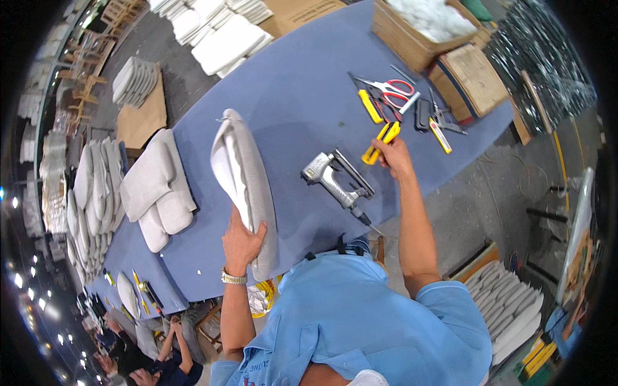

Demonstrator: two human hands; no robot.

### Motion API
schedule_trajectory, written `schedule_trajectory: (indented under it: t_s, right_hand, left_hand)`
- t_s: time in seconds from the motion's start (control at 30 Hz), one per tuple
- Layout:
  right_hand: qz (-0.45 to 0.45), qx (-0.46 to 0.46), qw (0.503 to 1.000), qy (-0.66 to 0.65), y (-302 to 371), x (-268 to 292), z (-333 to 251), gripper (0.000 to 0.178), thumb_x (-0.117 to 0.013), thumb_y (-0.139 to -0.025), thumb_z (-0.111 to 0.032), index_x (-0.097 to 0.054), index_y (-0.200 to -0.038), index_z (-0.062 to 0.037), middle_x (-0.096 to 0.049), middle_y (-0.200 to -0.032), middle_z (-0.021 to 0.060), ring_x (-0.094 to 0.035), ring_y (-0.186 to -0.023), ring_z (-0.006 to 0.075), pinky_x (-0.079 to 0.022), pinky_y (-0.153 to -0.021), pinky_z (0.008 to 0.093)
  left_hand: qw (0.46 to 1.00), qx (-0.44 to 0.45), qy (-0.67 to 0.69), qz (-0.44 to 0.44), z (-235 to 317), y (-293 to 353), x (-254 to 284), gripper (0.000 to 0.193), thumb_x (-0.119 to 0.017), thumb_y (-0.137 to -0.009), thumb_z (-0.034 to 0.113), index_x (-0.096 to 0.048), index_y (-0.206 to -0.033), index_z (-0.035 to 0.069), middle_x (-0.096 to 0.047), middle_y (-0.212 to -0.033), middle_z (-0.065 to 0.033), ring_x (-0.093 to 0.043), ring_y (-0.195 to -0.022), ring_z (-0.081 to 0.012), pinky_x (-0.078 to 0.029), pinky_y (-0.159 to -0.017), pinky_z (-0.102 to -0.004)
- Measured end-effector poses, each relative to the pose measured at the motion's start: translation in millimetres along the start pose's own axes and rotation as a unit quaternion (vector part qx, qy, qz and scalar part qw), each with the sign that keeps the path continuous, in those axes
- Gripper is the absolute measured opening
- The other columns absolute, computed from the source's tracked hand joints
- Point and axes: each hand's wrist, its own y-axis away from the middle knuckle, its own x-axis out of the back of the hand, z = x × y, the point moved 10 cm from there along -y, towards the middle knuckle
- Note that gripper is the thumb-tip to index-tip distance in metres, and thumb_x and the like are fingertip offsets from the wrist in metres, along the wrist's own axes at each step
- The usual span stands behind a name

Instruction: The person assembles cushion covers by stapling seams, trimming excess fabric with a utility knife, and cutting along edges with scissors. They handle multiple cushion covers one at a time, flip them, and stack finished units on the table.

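Note:
My left hand [245, 242] grips the near end of a grey fabric seat cushion [259, 186], which stands on its edge on the blue-covered table; its white underside faces left. My right hand [394, 156] is closed around a yellow utility knife [381, 143] at the table's right side, close to other tools. Between the two hands lies a silver staple gun [336, 180] with its air hose toward me. Just past the knife are scissors with red-and-white handles [394, 91], a yellow-handled tool [369, 106] and another yellow cutter [440, 136].
Finished-looking grey cushions [159, 186] are piled on the table's left. A carton of white stuffing [405, 38] and a smaller box [473, 80] stand at the far right. More cushions [505, 302] are stacked at lower right. Other people [174, 347] sit at lower left.

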Motion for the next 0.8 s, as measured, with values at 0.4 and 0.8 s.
schedule_trajectory:
  t_s: [0.4, 0.8]
  right_hand:
    - [-0.162, 0.246, 0.857, -0.423, 151, -98, -144, 0.031, -0.056, -0.105, -0.019, -0.061, -0.130, -0.0011, -0.068, -0.126, 0.0263, -0.072, -0.077, 0.0183, -0.064, -0.068, 0.0325]
    - [-0.165, 0.261, 0.848, -0.431, 136, -216, -175, 0.014, -0.067, -0.099, -0.006, -0.060, -0.111, -0.0087, -0.068, -0.111, 0.0128, -0.059, -0.071, 0.0134, -0.050, -0.062, 0.0289]
  left_hand:
    - [0.980, -0.029, 0.182, 0.070, -8, 35, -33, 0.084, -0.074, -0.088, 0.043, -0.036, -0.144, -0.006, -0.069, -0.112, -0.0319, -0.068, -0.102, -0.0499, -0.055, -0.086, -0.0535]
    - [0.930, -0.149, 0.082, 0.327, -13, -20, 51, 0.080, -0.070, -0.095, 0.043, -0.038, -0.148, -0.008, -0.057, -0.127, -0.0305, -0.061, -0.108, -0.0458, -0.052, -0.091, -0.0513]
